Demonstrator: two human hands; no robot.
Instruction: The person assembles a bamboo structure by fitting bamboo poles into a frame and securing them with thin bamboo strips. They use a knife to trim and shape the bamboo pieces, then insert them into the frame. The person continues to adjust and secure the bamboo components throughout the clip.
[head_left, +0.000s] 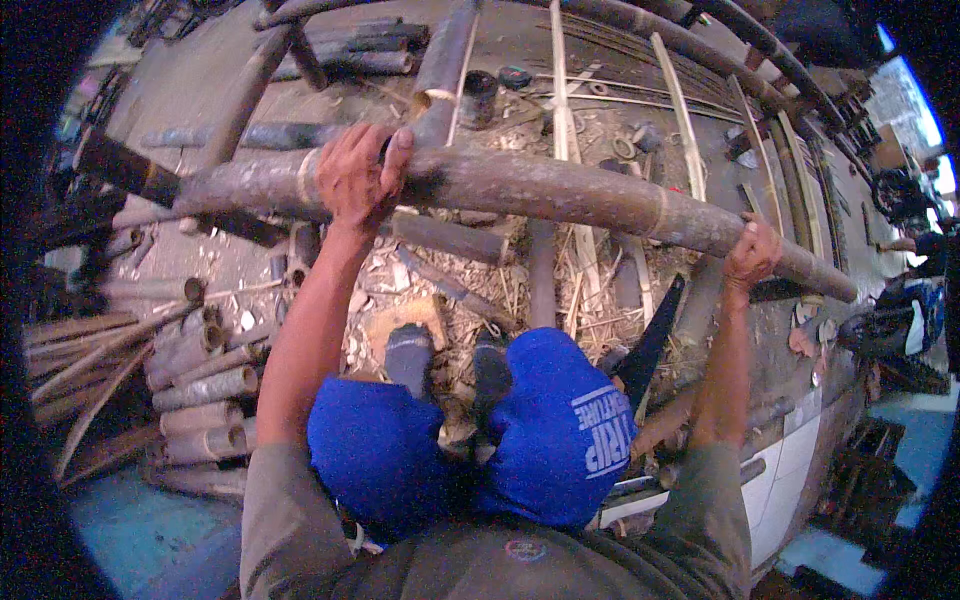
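Note:
A thick brown bamboo pole [540, 187] lies crosswise before me, running from the left to a lower end at the right. My left hand [362, 178] is closed over it left of the middle, fingers on its upper side. Farther along, my right hand [752, 252] grips the same pole close to its right end. Beneath the pole's left part is a dark bamboo support [125, 165]. Beside my right knee a long dark blade-like piece [652, 345] slants upward; its lower end is hidden.
Short cut bamboo tubes [208, 387] are stacked at the left, near split bamboo strips [85, 375]. Wood shavings [520, 300] litter the floor around my feet. Pale long slats [680, 115] lean beyond the pole. A dark round can [479, 97] stands at the back.

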